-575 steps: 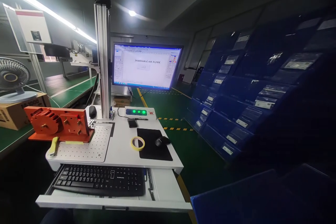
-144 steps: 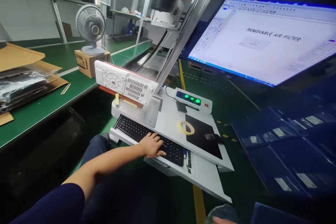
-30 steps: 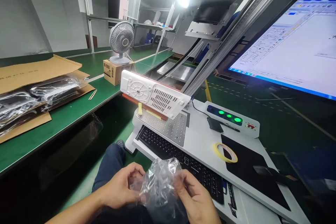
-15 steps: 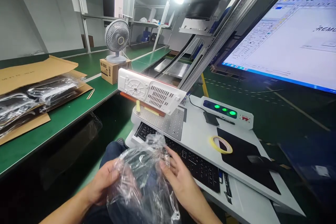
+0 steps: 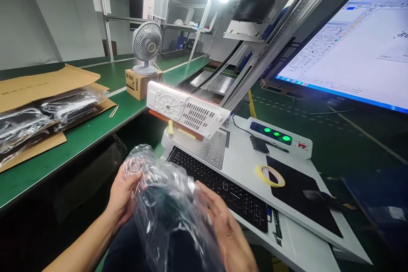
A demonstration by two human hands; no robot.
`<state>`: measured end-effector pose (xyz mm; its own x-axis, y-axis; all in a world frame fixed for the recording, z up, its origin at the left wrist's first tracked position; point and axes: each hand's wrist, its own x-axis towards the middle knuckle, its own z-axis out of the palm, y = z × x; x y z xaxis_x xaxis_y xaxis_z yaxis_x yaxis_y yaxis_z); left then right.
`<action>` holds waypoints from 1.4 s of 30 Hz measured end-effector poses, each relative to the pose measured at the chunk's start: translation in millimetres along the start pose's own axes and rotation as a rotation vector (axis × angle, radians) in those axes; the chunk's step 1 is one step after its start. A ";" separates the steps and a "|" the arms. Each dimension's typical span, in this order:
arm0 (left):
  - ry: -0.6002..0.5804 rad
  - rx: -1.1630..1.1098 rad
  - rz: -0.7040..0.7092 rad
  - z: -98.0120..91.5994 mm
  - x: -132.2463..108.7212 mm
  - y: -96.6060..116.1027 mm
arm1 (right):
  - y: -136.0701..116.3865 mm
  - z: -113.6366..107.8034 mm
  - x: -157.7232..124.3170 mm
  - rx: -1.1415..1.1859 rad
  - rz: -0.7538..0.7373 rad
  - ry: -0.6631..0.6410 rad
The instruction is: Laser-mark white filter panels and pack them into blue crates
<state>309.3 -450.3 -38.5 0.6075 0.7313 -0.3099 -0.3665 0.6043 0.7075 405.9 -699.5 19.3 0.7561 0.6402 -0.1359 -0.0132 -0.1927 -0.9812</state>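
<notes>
I hold a clear plastic bag (image 5: 165, 204) spread wide between both hands above my lap. My left hand (image 5: 123, 193) grips the bag's left edge with curled fingers. My right hand (image 5: 219, 225) is inside or against the bag's right side, fingers stretched, pulling the film open. Just beyond the bag lies a black keyboard (image 5: 223, 189) on a pull-out tray. A white vented plastic panel (image 5: 186, 110) sits on an orange fixture (image 5: 174, 124) on the perforated plate (image 5: 205, 148) of the white machine table.
A yellow tape roll (image 5: 270, 175), black mouse pad (image 5: 299, 195) with mouse, and a control box with green lights (image 5: 276, 134) lie on the table. A large monitor (image 5: 357, 55) stands at right. A green bench (image 5: 79, 136) at left carries bagged parts on cardboard (image 5: 38, 114) and a fan (image 5: 147, 46).
The bag has been opened wider and shifted left and up; my hands have moved further apart. Earlier my left hand was on the keyboard.
</notes>
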 end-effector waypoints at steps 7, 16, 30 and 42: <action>0.045 -0.127 -0.163 -4.5 6.4 18.9 | 48.1 -15.1 30.5 -0.351 0.096 -0.001; 0.186 -0.278 -0.061 -18.5 5.4 30.8 | 52.1 32.1 35.0 -0.420 -0.201 -0.124; 0.162 -0.199 0.070 -35.9 -6.6 71.2 | 70.7 60.2 83.9 -0.284 -0.182 -0.094; 0.139 -0.217 0.018 -64.6 0.9 62.2 | 87.3 109.9 86.5 0.416 0.379 -0.344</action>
<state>241.6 -391.6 -35.7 0.5022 0.7700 -0.3935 -0.5280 0.6334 0.5656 398.2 -579.2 -93.2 0.3978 0.7992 -0.4506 -0.5412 -0.1921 -0.8186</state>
